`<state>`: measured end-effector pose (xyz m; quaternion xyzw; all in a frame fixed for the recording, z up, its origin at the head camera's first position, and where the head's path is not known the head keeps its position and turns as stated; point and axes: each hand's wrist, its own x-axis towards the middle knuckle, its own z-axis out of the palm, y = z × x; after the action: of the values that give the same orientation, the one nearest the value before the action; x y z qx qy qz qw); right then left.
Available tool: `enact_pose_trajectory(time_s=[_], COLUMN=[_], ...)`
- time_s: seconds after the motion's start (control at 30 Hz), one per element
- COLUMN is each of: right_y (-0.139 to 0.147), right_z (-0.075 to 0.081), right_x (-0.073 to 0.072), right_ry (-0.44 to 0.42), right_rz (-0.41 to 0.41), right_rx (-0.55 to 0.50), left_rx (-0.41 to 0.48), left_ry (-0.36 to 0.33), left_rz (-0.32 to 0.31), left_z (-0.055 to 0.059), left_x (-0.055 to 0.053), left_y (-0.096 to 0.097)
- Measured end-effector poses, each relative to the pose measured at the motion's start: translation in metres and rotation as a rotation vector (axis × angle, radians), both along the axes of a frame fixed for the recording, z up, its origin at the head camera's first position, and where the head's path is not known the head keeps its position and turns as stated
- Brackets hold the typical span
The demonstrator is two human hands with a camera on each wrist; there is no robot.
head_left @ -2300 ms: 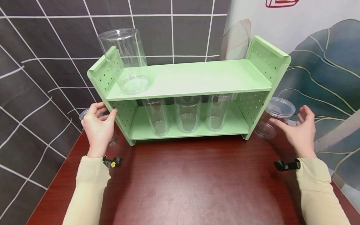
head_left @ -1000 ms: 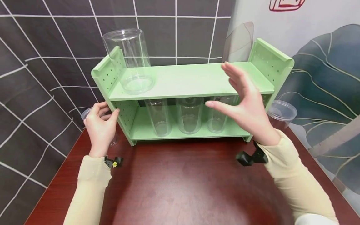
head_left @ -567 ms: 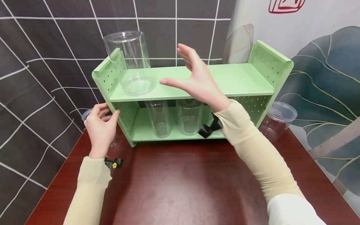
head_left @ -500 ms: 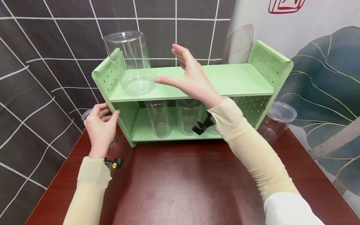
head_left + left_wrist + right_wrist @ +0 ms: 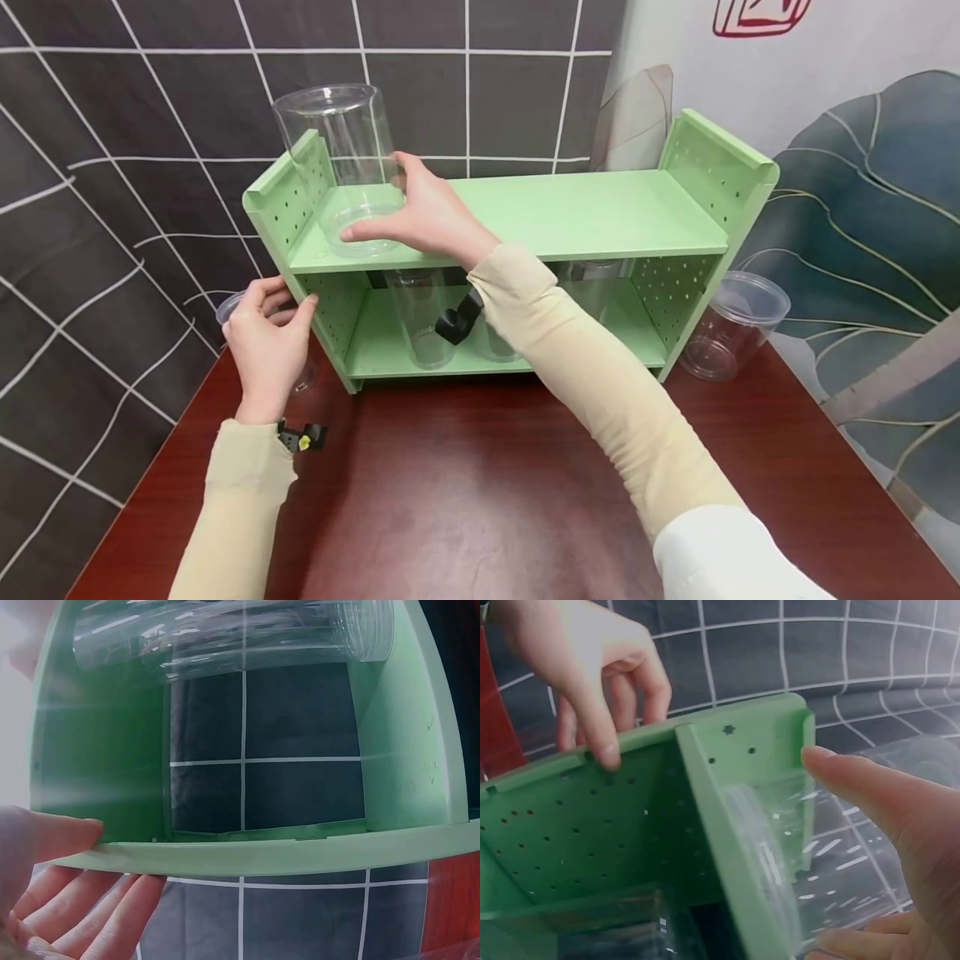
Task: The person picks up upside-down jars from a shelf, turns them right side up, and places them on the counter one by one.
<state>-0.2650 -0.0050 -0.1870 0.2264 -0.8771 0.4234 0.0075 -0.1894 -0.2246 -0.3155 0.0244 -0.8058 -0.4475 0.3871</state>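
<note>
A light green two-tier shelf [image 5: 585, 217] with perforated sides stands on the table. My left hand [image 5: 266, 350] holds its left side panel, thumb inside and fingers outside; the left wrist view shows the panel's edge [image 5: 300, 856] between them. On the upper tier, at the left end, a large clear plastic jar [image 5: 330, 125] stands upright. My right hand [image 5: 435, 217] is spread about this jar's lower part, thumb in front and fingers at its right and back. Contact with the jar is unclear; in the right wrist view the thumb [image 5: 870, 784] is straight.
On the lower tier stand three clear containers, the left one [image 5: 420, 321] in plain sight, the others partly behind my right arm. A lidded clear tub [image 5: 731, 333] stands right of the shelf. Another clear container [image 5: 303, 379] is partly hidden behind my left hand. A tiled wall is behind.
My right hand has moved from beside the right-hand tub leftward across the shelf front to the large jar. My left hand has stayed on the side panel.
</note>
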Motion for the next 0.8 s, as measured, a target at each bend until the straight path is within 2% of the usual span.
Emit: enact_pose_trajectory(time_s=[0.4, 0.63, 0.8], right_y=[-0.006, -0.001, 0.008], right_z=[-0.006, -0.007, -0.001], right_x=[-0.003, 0.002, 0.009], right_ry=[0.096, 0.105, 0.059], right_rz=[-0.066, -0.087, -0.081], right_rx=[0.021, -0.104, -0.19], left_rx=[-0.008, -0.014, -0.012], left_ry=[0.009, 0.009, 0.013], left_rz=[0.001, 0.002, 0.001], left_z=[0.001, 0.0, -0.002], left_x=[0.0, 0.0, -0.001], left_y=[0.001, 0.001, 0.001])
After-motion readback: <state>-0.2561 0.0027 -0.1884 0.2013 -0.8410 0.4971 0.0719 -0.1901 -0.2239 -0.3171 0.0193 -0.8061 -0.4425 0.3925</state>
